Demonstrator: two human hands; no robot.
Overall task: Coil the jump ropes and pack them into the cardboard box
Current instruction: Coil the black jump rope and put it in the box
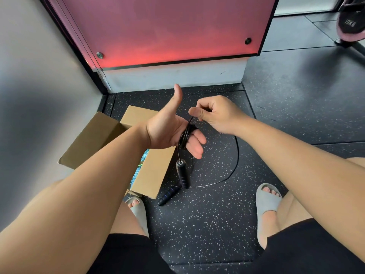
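A black jump rope [185, 135] is wound in several loops around the straight fingers of my left hand [169, 133], whose palm is up and thumb raised. My right hand [215, 113] pinches the rope just above those loops. One black handle [182, 173] dangles below my left hand on a short length of cord. The second handle [167, 195] lies on the floor, and the loose cord [236, 155] arcs across the floor to the right. The open cardboard box [152, 175] sits under my left forearm, with blue and green rope [141, 163] showing inside.
The floor [207, 224] is dark speckled rubber. A grey wall [39, 95] stands at left and a red panel [167, 30] over a white base straight ahead. My feet in grey slides [266, 204] sit either side. A black and pink shoe [351, 22] is at far right.
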